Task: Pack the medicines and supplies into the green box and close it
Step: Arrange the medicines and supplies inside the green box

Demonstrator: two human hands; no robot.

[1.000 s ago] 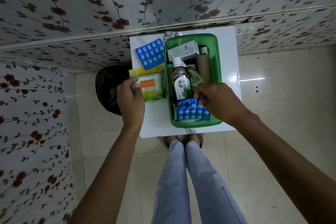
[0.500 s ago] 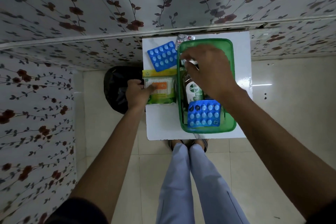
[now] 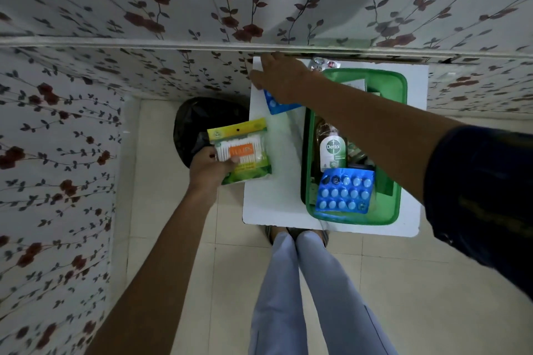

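The green box [image 3: 398,112] sits open on the white table [image 3: 274,204]. Inside it lie a Dettol bottle [image 3: 331,150], a blue pill blister pack [image 3: 344,192] at the near end, and small cartons at the far end. My left hand [image 3: 209,167] grips a green-and-yellow packet of cotton swabs [image 3: 240,150] at the table's left edge. My right hand [image 3: 281,76] reaches across to the table's far left corner and lies over a second blue blister pack [image 3: 278,105]. Its fingers are spread; whether it grips the pack is hidden.
A small foil strip of pills [image 3: 323,62] lies behind the box against the floral wall. A black bag [image 3: 202,124] sits on the floor left of the table. My legs [image 3: 302,282] stand at the table's near edge on tiled floor.
My right hand left the far end of the box and moved left onto the second blister pack. My left hand pulled the swab packet left, partly off the table edge.
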